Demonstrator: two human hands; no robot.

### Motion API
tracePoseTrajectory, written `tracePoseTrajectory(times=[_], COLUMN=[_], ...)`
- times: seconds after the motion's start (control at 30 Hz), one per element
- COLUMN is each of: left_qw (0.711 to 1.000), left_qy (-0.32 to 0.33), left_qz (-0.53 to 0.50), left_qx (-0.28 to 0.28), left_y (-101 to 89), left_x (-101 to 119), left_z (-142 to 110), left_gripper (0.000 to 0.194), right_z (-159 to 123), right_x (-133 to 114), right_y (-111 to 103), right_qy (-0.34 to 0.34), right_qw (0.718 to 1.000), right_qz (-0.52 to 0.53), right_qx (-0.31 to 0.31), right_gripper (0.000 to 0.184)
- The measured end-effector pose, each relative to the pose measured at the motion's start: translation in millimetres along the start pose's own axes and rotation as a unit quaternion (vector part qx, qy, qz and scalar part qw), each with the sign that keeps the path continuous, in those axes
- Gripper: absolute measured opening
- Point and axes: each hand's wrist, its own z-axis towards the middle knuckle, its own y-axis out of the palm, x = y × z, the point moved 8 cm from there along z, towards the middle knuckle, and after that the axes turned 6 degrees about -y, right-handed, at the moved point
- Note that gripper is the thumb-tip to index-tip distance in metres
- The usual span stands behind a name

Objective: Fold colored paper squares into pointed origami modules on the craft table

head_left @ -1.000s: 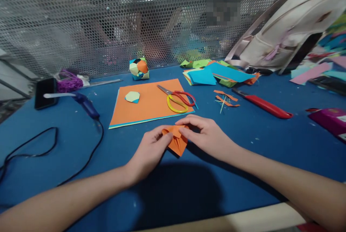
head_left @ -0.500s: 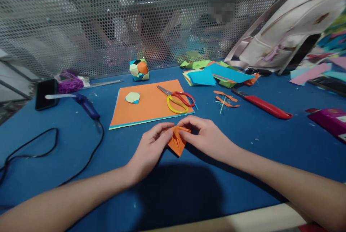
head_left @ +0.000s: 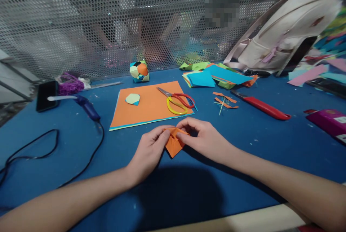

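A small folded piece of orange paper (head_left: 174,147) is pinched between both hands over the blue table, its pointed corner toward me and creases down its middle. My left hand (head_left: 151,149) grips its left edge, thumb on top. On the right edge, my right hand (head_left: 204,139) presses with thumb and fingers; some fingertips are hidden behind the paper. Just beyond lies a stack of paper sheets (head_left: 146,111), orange on top. Scissors with one red and one yellow handle (head_left: 177,105) rest on it, beside a small pale-green and blue folded paper piece (head_left: 132,99).
A multicoloured paper ball (head_left: 140,71) stands at the back. Coloured paper (head_left: 201,79), orange scraps (head_left: 225,100) and a red-handled cutter (head_left: 267,108) lie to the right. Leftward are a corded blue glue gun (head_left: 88,107), a phone (head_left: 46,96) and purple yarn (head_left: 70,86). A backpack (head_left: 292,30) leans at right.
The orange paper's pointed corner has swung slightly left, and the piece looks a little wider. Both hands keep their hold, with the right thumb shifted slightly left.
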Motion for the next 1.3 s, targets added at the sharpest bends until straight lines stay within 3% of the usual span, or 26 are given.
tracePoseTrajectory(times=[0.23,0.5,0.7,0.9,1.3], left_qw=[1.0,0.996,0.999,1.0,0.999], left_qy=[-0.005,-0.042,0.0,0.02,0.01], left_qz=[0.004,-0.083,-0.02,-0.006,-0.001], left_qx=[-0.001,0.004,0.037,0.022,0.03], left_y=[-0.6,-0.8,-4.7,-3.7,-4.1], left_x=[0.6,-14.1,-5.3,1.3,2.3], left_z=[0.3,-0.1,-0.5,-1.5,-2.0], left_gripper=[0.032,0.027,0.024,0.022,0.033], right_z=[1.4,2.3,1.5,1.9,1.0], right_x=[-3.5,-4.8,-3.2,-3.2,-2.4], right_y=[-4.8,-6.1,-4.1,-4.9,-8.2], right_qy=[-0.036,-0.045,-0.035,-0.045,-0.044], right_qw=[0.999,0.998,0.999,0.998,0.997], right_qz=[-0.028,-0.039,-0.028,-0.033,-0.018], right_qx=[0.019,0.031,0.027,0.037,0.059], right_gripper=[0.012,0.011,0.01,0.011,0.009])
